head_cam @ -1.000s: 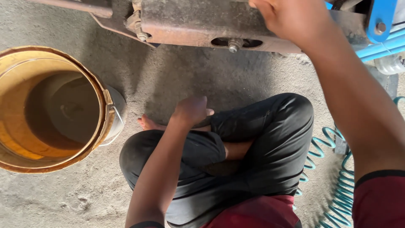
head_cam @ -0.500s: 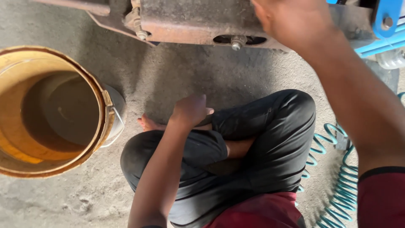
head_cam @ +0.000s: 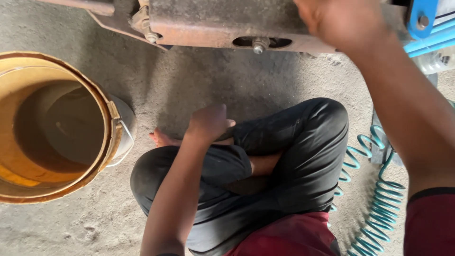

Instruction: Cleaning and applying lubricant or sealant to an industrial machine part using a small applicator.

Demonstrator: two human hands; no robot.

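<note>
I sit cross-legged on a concrete floor in dark trousers. My left hand [head_cam: 207,124] rests curled against my shin, fingers closed with nothing seen in them. My right hand [head_cam: 337,20] is raised to the rusty metal beam [head_cam: 204,21] overhead and presses on its lower edge; what its fingers hold is hidden. A bolt [head_cam: 258,45] sits in a slot of the beam just left of that hand.
A yellow bucket [head_cam: 111,118] with a wire handle stands at my left, murky inside. A teal coiled air hose [head_cam: 379,199] lies on the floor at my right. Blue metal parts [head_cam: 424,21] are at the top right.
My right hand has shifted slightly right along the beam. The view has drifted a little; my left hand stays put.
</note>
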